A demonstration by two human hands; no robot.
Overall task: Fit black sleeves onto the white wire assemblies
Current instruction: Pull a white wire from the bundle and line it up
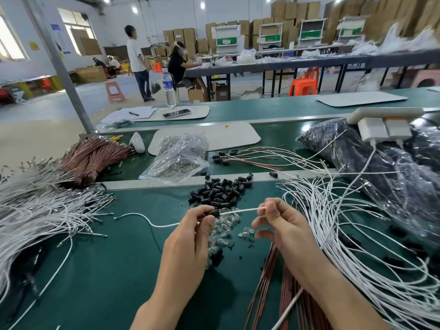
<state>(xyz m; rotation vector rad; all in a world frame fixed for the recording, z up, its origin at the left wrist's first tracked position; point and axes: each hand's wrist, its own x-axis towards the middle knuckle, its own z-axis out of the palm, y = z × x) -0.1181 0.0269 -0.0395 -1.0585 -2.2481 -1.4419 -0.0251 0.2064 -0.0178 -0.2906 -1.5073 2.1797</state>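
Left hand (190, 231) pinches a black sleeve (215, 213) between thumb and fingertips. Right hand (278, 225) pinches the end of a white wire (238, 210) between thumb and forefinger, other fingers loosely curled. Wire spans the gap between the hands, goes into the sleeve, comes out past the left hand and curves off left across the green mat (107, 258). Both hands are held just above the mat, near centre.

Surface:
- sleeve pile (220, 192) just beyond the hands, loose, a few strays on the metal rail behind it
- clear glassy parts (226, 225) scattered under and between the hands; can't tell what they are
- white wire bundle (35, 210) fanned out on the left, a second white wire heap (345, 222) on the right
- brown wires (269, 277) lying under the right forearm
- tied brown bundle (92, 158) far left, clear bag (177, 158) of small metal bits beside it
- sleeved wires (238, 157) laid out beyond the rail
- big dark bag (381, 167) far right, power strip (383, 122) with two chargers sitting on top of it
- water bottle (168, 88), phone (176, 113) and pen (133, 113) on the far bench

Room: workshop floor, long tables, cardboard boxes (297, 10) stacked along the back wall, orange stool (304, 83), one standing person (138, 60), one seated person (177, 65) at a table.
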